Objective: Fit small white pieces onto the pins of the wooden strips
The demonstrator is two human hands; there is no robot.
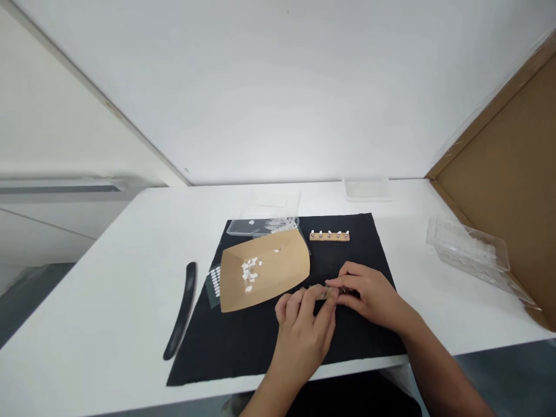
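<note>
Both my hands meet over the black mat (243, 347) near its front middle. My left hand (304, 324) pinches a small tan wooden strip (324, 293) between thumb and fingers. My right hand (369, 292) is curled against the strip's right end, fingertips pressed together on something tiny that I cannot make out. To the left lies a brown paper tray (278, 272) with several small white pieces (249, 271) in it. A second wooden strip (329, 236) with white pegs along it lies at the back of the mat.
A black curved tool (182, 310) lies on the white table left of the mat. Clear plastic lids (260, 225) sit behind the tray, another clear tray (471, 252) is at the right beside a brown board (508, 174). A dark card with white marks (214, 284) peeks from under the tray.
</note>
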